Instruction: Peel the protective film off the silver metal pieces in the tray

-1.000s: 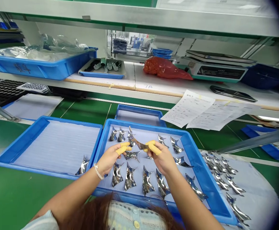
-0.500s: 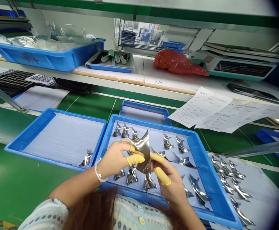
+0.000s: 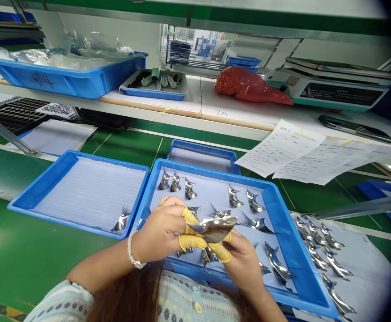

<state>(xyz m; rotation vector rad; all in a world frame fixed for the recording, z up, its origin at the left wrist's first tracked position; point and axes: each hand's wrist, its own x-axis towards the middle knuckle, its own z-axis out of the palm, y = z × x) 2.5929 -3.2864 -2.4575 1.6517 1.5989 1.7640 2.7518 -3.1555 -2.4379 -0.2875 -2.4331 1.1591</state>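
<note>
A shiny, curved metal piece with pointed corners point(image 3: 215, 228) is held up between both hands, tilted so it looks flatter and edge-on. My left hand point(image 3: 163, 230) pinches its left end with thumb and finger in yellow finger cots. On its right end, my right hand point(image 3: 240, 255) grips with yellow-covered thumb and finger. Beneath them is a blue tray point(image 3: 279, 210) lined with white, holding several similar metal pieces, partly hidden by my hands. One more such piece point(image 3: 121, 220) lies in the right corner of the left blue tray point(image 3: 48, 174).
Several metal pieces point(image 3: 336, 264) lie on a white sheet at the right. A smaller blue tray point(image 3: 202, 154) sits behind. On the shelf are a blue bin of plastic bags point(image 3: 64, 80), a red bag point(image 3: 249, 87) and a scale point(image 3: 339, 96). Papers point(image 3: 282, 147) hang off its edge.
The metal piece has turned from upright, broad face showing, to lying nearly flat. My right hand has closed on its right end; my left hand keeps its hold.
</note>
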